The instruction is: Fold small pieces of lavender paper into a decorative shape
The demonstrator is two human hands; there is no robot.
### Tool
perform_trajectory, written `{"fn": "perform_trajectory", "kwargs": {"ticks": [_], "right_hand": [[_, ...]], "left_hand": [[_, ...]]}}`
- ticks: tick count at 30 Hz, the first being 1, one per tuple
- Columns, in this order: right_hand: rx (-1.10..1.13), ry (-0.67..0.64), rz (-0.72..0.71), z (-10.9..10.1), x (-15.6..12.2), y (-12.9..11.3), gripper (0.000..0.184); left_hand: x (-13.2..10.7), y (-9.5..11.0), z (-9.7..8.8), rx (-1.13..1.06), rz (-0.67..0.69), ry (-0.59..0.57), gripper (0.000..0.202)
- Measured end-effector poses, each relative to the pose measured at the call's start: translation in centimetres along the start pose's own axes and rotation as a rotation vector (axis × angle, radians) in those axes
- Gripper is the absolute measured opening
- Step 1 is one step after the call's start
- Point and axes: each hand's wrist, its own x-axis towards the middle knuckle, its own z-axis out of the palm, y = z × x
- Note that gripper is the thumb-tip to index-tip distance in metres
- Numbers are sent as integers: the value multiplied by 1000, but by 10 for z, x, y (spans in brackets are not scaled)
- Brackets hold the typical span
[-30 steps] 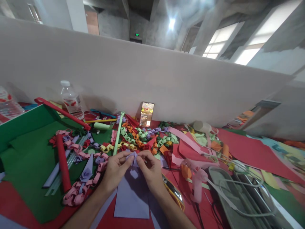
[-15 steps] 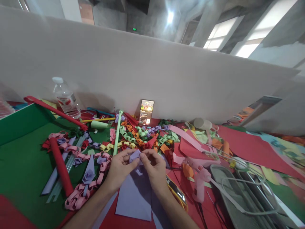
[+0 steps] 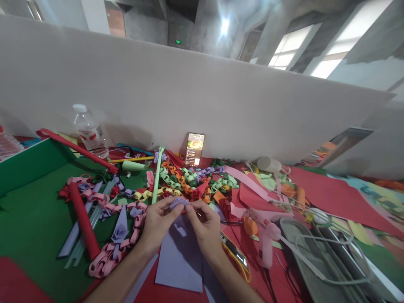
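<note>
Both hands meet at the middle, pinching one small folded piece of purple paper [image 3: 179, 203] between thumbs and fingertips. My left hand [image 3: 162, 221] grips its left side, and my right hand [image 3: 203, 221] its right side. The fingers hide part of the folds. Under the hands lies a flat sheet of purple paper [image 3: 179, 265] on red paper. Left of my left forearm, a folded purple paper flower [image 3: 120, 231] rests beside a pink paper chain [image 3: 102, 264]. A yellow utility knife [image 3: 234, 250] is right of my right hand.
A lit phone [image 3: 194, 149] leans on the pale partition behind several coloured paper chains. To the right are a pink glue gun [image 3: 267, 242] with a cord and a grey tray [image 3: 303, 252]. Left are a red paper roll [image 3: 83, 221] and a water bottle [image 3: 91, 132].
The purple piece has tilted in my fingers, and now shows a flatter, narrower shape. My thumbs have come closer together. The whole view has shifted slightly.
</note>
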Motion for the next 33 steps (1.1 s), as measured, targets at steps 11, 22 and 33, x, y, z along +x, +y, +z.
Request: {"fn": "perform_trajectory", "kwargs": {"ticks": [11, 22, 33], "right_hand": [[-111, -24, -48, 1, -4, -2, 20], [-59, -49, -92, 1, -5, -1, 15], [-201, 85, -194, -4, -13, -10, 17]], "left_hand": [[1, 3, -3, 109, 86, 57, 16], [-2, 4, -3, 160, 193, 3, 16], [-19, 5, 5, 99, 154, -12, 35]]}}
